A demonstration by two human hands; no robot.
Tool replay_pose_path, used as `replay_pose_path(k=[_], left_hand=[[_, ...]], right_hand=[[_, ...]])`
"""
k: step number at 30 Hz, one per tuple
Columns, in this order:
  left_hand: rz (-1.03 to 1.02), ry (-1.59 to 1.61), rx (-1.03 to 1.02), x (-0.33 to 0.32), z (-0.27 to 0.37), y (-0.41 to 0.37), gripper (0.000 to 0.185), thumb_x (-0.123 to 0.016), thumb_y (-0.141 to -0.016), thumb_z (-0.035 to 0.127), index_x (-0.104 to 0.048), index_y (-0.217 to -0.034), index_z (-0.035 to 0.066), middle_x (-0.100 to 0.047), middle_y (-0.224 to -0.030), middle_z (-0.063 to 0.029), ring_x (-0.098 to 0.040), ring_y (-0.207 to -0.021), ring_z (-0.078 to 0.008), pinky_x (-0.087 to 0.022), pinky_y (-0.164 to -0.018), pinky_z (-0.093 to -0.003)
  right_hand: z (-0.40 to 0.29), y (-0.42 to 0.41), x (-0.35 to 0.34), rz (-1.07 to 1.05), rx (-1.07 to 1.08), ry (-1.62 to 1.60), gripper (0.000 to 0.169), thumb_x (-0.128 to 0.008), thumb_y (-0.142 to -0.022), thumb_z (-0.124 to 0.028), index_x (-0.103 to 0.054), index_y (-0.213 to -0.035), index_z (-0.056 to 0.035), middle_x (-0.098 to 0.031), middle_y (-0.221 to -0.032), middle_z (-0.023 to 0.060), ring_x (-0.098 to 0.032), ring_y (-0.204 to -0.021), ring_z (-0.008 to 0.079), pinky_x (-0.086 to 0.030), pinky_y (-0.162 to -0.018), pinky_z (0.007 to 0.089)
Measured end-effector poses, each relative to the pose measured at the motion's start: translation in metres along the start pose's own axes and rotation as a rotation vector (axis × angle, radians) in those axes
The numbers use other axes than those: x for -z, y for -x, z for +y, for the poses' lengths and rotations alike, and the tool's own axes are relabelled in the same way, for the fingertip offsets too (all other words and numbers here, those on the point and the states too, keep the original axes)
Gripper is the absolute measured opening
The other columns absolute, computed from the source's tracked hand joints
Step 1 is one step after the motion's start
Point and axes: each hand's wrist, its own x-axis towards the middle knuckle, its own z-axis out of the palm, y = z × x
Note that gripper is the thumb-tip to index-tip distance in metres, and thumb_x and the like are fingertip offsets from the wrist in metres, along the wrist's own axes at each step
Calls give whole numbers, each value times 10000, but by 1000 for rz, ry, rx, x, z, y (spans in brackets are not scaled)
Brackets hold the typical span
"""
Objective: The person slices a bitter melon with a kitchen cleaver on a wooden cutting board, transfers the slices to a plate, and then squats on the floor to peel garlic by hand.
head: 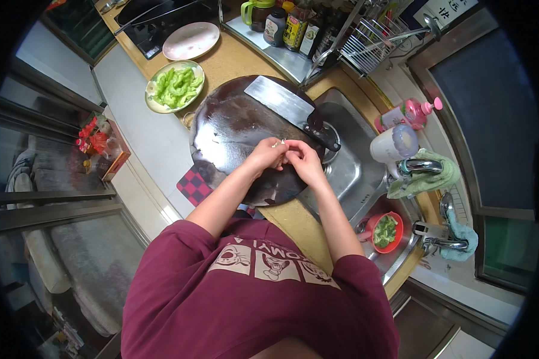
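My left hand point(267, 155) and my right hand point(305, 162) meet fingertip to fingertip over the near part of a round dark chopping board point(233, 116). Between the fingers a small whitish piece point(282, 142) shows, perhaps a garlic clove; most of it is hidden. Beyond my hands a cleaver point(278, 98) lies flat on the board, its black handle point(325, 138) sticking out past the right edge over the sink. Left of the board stands a plate point(151, 102) holding sliced green vegetable point(176, 86).
An oval plate point(191, 41) lies beside the stove point(150, 22). Bottles point(295, 31) line a metal shelf behind the board. Right, the steel sink point(348, 166) holds a red colander point(399, 242) with green pieces. A faucet point(424, 166) and a pink pump bottle point(404, 114) stand behind it.
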Motion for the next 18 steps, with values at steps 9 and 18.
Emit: replay_pose_path(k=[9,18], left_hand=[[30,-199,-102,-7,6,-8,240,-672,-804,187,-523,-910,31,-569,-677,-40,-549,-571,-111,-449,-459,-251],[211,-669,-438,8,1,-20,238,-678,-756,164,-533,-899,40,-586,-713,-109,-589,-659,-238,-474,-570,-320]], right_hand=[[-11,6,15,337,193,454,231,-578,-790,-34,-611,-1018,-40,-594,-962,95,-586,-744,159,-488,-609,246],[-1,-22,38,411,363,958,352,-600,-723,-74,-589,-1074,-77,-569,-1136,94,-494,-1086,284,-378,-923,404]])
